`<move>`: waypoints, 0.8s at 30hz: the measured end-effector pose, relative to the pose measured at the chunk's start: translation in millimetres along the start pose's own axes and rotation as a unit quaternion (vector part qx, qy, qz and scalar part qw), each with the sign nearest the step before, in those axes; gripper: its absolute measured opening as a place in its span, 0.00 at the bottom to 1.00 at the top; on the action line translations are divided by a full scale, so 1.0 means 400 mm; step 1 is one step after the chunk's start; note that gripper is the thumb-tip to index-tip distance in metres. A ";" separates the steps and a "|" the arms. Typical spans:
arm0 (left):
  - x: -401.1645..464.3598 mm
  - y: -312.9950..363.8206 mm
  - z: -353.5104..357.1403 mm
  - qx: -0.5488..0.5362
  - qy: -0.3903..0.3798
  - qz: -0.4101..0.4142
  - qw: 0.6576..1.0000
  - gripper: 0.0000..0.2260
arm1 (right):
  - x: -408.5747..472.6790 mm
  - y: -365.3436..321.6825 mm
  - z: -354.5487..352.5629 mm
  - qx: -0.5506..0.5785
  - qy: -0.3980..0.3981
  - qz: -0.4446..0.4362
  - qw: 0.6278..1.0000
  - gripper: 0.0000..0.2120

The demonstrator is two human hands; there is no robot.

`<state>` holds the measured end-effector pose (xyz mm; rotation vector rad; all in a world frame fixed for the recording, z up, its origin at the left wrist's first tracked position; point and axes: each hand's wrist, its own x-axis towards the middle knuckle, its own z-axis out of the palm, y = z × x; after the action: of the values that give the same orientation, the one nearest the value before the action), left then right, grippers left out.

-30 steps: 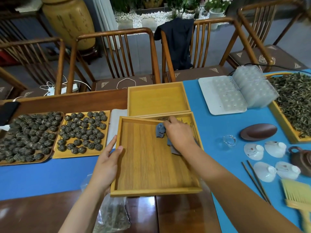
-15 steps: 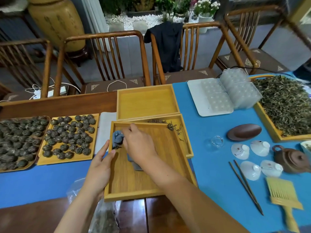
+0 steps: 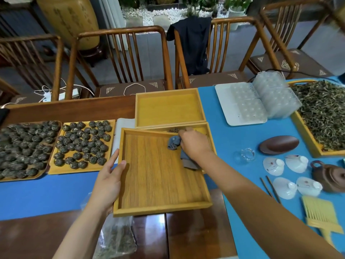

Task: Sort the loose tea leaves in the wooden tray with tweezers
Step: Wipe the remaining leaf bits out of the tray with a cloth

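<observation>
A bare wooden tray lies tilted in front of me, resting over another tray that holds a few loose tea leaves. My left hand grips the near tray's left rim. My right hand presses a grey-blue cloth on the tray's far right corner. A big tray of loose tea leaves stands at the far right. Dark tweezers lie on the blue mat at the right, untouched.
Two trays of rolled tea balls sit at the left. An empty yellow tray, clear plastic moulds, a dark dish, white cups, a clay teapot and a yellow brush surround me. A bag of leaves lies below the tray.
My right hand with the cloth has swept from the tray's far left back to its far right corner. My left hand keeps hold of the left rim.
</observation>
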<state>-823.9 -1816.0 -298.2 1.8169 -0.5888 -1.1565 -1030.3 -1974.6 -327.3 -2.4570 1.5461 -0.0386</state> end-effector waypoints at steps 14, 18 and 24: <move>0.027 0.032 -0.014 -0.046 0.004 -0.004 0.999 0.18 | -0.199 0.095 -0.135 0.173 -0.215 -0.252 0.928 0.17; 0.021 0.028 0.001 -0.041 -0.014 0.006 0.999 0.20 | -0.202 0.104 -0.123 0.081 -0.255 -0.260 0.928 0.18; 0.012 0.014 0.014 -0.036 -0.004 0.000 0.999 0.20 | -0.183 0.091 -0.111 -0.035 -0.248 -0.263 0.932 0.18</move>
<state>-826.2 -1824.8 -296.5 1.7516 -0.5437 -1.1716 -1101.4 -1932.5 -284.4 -2.5858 0.6748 0.5095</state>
